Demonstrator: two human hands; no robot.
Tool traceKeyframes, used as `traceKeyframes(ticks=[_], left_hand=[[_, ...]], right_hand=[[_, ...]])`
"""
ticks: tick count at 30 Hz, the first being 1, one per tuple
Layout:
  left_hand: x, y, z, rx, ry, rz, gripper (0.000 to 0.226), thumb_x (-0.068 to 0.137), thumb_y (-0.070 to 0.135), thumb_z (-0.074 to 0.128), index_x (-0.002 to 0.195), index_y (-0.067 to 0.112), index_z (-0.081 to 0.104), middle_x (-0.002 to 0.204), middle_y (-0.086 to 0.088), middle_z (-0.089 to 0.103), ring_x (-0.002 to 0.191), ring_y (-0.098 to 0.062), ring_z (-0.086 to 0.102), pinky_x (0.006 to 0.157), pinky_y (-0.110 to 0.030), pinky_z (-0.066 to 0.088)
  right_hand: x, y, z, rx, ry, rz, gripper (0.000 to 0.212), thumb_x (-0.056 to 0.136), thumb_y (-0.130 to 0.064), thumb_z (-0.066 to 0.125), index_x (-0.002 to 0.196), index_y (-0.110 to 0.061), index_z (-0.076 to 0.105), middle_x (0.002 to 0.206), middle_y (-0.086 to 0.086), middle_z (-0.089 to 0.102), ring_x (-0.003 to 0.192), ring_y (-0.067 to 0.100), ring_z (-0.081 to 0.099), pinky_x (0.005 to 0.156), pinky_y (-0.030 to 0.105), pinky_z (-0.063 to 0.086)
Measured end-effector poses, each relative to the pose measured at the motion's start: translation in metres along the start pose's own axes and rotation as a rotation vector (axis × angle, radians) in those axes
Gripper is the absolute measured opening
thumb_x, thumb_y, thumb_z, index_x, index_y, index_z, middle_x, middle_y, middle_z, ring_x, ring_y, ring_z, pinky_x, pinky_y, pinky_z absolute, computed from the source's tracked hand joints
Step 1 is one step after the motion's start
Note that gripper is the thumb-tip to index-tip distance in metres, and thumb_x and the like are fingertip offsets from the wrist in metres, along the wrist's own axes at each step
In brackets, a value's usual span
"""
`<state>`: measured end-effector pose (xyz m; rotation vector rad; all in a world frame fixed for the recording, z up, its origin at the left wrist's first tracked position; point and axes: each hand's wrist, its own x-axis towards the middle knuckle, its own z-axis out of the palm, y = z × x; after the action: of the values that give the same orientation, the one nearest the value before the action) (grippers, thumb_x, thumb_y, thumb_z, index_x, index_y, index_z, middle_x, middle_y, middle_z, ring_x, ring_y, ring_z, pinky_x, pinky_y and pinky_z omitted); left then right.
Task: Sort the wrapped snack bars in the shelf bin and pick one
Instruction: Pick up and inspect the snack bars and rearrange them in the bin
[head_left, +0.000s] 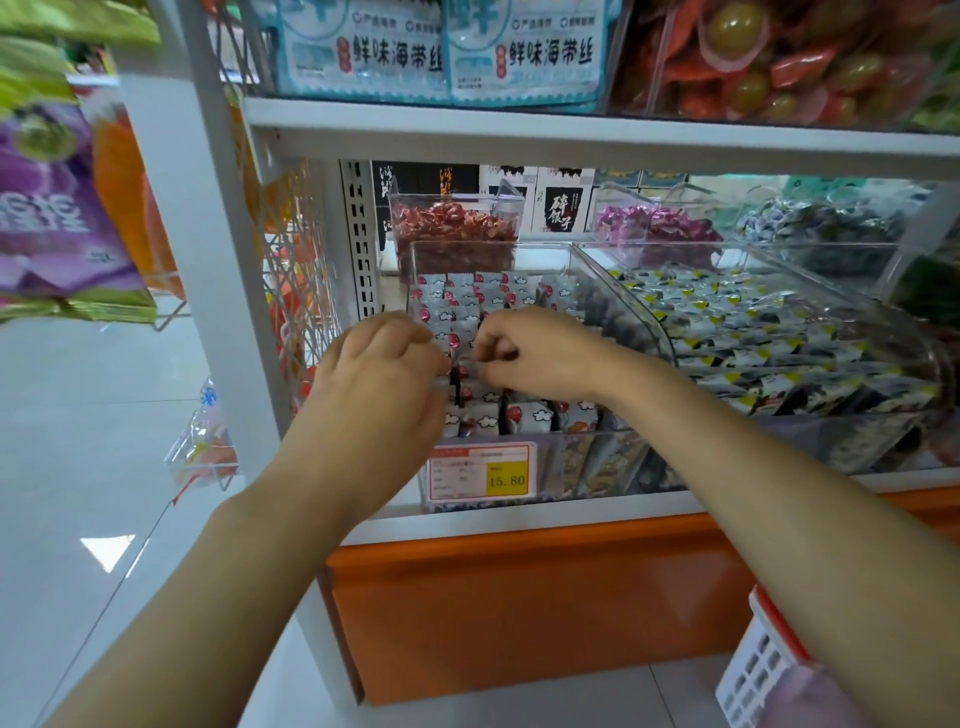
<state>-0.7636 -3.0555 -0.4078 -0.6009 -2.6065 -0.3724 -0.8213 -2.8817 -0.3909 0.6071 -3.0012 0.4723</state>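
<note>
Left hand (384, 358) reaches into the clear shelf bin (566, 457) with its fingers bent down onto the wrapped snack bars (519, 415); the tips are hidden, so whether they grip one cannot be told. Right hand (535, 353), just beside it, pinches the edge of one bar between thumb and curled fingers, mid-bin. White with clouds and red dots, the bars stand in rows in this bin, which bears a price tag (483, 470) in front and sits against a neighbouring bin (857, 296) of yellow-cornered packs.
</note>
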Motion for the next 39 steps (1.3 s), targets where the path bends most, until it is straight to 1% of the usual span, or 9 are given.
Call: traceKeyframes(ticks=[2,9,14,19,22,27,32,35,39], left_hand=[[0.0,-0.002,0.001,-0.004,-0.013,-0.019,0.033,0.093,0.026,0.048,0.125,0.022,0.056,0.139,0.001,0.042,0.135,-0.019,0.022,0.112,-0.037,0.018],[-0.001,-0.003,0.004,-0.033,-0.023,-0.033,0.031,0.094,0.027,0.046,0.123,0.022,0.056,0.141,0.001,0.039,0.136,-0.017,0.017,0.111,-0.038,0.018],[0.0,-0.002,0.006,-0.041,-0.031,-0.042,0.032,0.093,0.026,0.046,0.124,0.023,0.056,0.141,0.001,0.037,0.136,-0.017,0.016,0.112,-0.038,0.016],[0.001,-0.002,0.008,-0.056,-0.032,-0.043,0.033,0.092,0.025,0.047,0.124,0.022,0.056,0.141,0.0,0.036,0.137,-0.017,0.015,0.113,-0.041,0.016],[0.002,-0.002,0.008,-0.072,-0.021,-0.047,0.032,0.092,0.024,0.046,0.123,0.021,0.056,0.142,-0.001,0.036,0.137,-0.016,0.014,0.113,-0.041,0.016],[0.002,-0.003,0.007,-0.077,0.002,-0.049,0.03,0.093,0.022,0.047,0.122,0.019,0.056,0.142,-0.003,0.036,0.138,-0.019,0.014,0.113,-0.04,0.015],[0.003,-0.003,0.006,-0.073,0.028,-0.05,0.032,0.092,0.02,0.049,0.123,0.017,0.057,0.142,-0.005,0.037,0.137,-0.019,0.016,0.112,-0.039,0.016],[0.003,-0.002,0.006,-0.077,0.036,-0.058,0.032,0.092,0.019,0.05,0.123,0.017,0.058,0.141,-0.005,0.039,0.136,-0.02,0.017,0.112,-0.039,0.016],[0.004,-0.001,0.005,-0.073,0.067,-0.058,0.03,0.091,0.018,0.051,0.12,0.015,0.06,0.138,-0.006,0.043,0.134,-0.023,0.022,0.11,-0.039,0.02]], right_hand=[[-0.001,0.001,-0.002,0.036,-0.002,0.001,0.017,0.084,-0.03,0.061,0.098,-0.022,0.056,0.082,-0.012,0.057,0.081,0.015,0.056,0.069,0.029,0.043],[0.001,0.007,-0.004,-0.002,-0.091,-0.067,0.014,0.08,-0.028,0.071,0.086,-0.026,0.059,0.09,-0.009,0.062,0.087,0.014,0.059,0.079,0.035,0.051],[0.001,0.006,0.004,-0.071,-0.006,-0.141,0.011,0.082,-0.035,0.069,0.084,-0.029,0.06,0.077,-0.02,0.051,0.083,0.01,0.053,0.061,0.022,0.036],[0.001,0.008,0.0,-0.074,-0.024,-0.111,0.028,0.08,-0.041,0.069,0.098,-0.026,0.054,0.103,-0.006,0.06,0.098,0.016,0.057,0.084,0.035,0.048],[0.003,0.006,-0.005,-0.098,-0.047,-0.087,0.037,0.078,-0.049,0.068,0.105,-0.025,0.059,0.095,-0.011,0.055,0.095,0.013,0.054,0.081,0.033,0.048],[0.012,0.008,-0.011,0.018,-0.033,-0.091,0.018,0.086,-0.035,0.064,0.096,-0.02,0.066,0.094,-0.007,0.063,0.09,0.012,0.059,0.081,0.032,0.048],[0.025,0.012,-0.012,0.08,0.189,-0.067,0.013,0.09,-0.013,0.058,0.097,-0.014,0.069,0.1,-0.002,0.065,0.092,0.011,0.055,0.078,0.026,0.041],[0.034,0.011,-0.008,-0.037,0.2,-0.076,0.013,0.088,-0.02,0.062,0.097,-0.017,0.071,0.1,-0.003,0.067,0.101,0.015,0.051,0.089,0.036,0.044],[0.042,0.009,0.0,-0.165,0.177,-0.051,0.008,0.081,-0.032,0.069,0.082,-0.024,0.068,0.095,-0.005,0.063,0.097,0.01,0.036,0.081,0.032,0.037]])
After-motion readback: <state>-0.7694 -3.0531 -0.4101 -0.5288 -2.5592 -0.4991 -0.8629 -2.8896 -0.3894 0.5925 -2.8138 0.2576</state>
